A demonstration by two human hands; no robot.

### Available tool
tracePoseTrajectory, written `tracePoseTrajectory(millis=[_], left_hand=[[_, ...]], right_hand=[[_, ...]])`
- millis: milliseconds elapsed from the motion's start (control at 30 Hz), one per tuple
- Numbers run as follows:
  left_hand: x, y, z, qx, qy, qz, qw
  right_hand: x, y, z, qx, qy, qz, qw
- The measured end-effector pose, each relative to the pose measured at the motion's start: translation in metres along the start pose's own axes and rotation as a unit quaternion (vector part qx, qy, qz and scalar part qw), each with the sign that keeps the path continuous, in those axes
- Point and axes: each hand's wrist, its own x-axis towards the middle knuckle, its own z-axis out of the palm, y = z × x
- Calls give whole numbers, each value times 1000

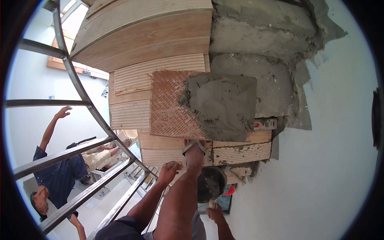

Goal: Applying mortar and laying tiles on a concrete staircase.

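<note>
My left hand (170, 170) is beside my bent leg, its fingers curled closed with nothing visible in them. My right hand (215, 212) grips a pale tool handle at the near edge of a dark bucket (209, 180) of mortar; the tool's head is hard to make out. A square tile (168, 112) lies back-up on the step, its right part thickly spread with grey mortar (222, 104). My sandalled foot (194, 146) is just below that tile. A level (265, 124) lies partly under the tile's right side.
Wood-look stair tiles (140, 30) and rough mortared steps (260, 36) rise ahead beside a white wall (328, 168). A metal railing (88, 104) runs along the left; beyond it a person (60, 176) in dark blue has an arm raised. A red container (230, 190) stands by the bucket.
</note>
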Motion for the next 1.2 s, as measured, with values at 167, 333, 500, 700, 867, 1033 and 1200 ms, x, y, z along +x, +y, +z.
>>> tracePoseTrajectory(millis=[167, 333, 500, 700, 867, 1033, 1200], left_hand=[[31, 4, 7, -317, -30, 140, 937], [65, 91, 30, -579, -126, 179, 785], [66, 121, 36, -632, -43, 115, 765], [55, 129, 28, -544, 34, 177, 819], [41, 120, 18, -481, 56, 210, 849], [39, 102, 5, -498, 14, 248, 831], [3, 112, -3, -485, 38, 252, 837]], right_hand=[[-18, 15, -6, 51, -2, -21, 998], [-20, 22, -8, 69, -13, -21, 997], [-13, 36, -4, 71, 0, -54, 996], [-14, 44, 9, 82, 32, -69, 994], [-19, 54, 17, 71, 39, -70, 994], [-22, 63, 15, 76, 23, -93, 992], [-49, 55, -3, 103, 19, -113, 988]])
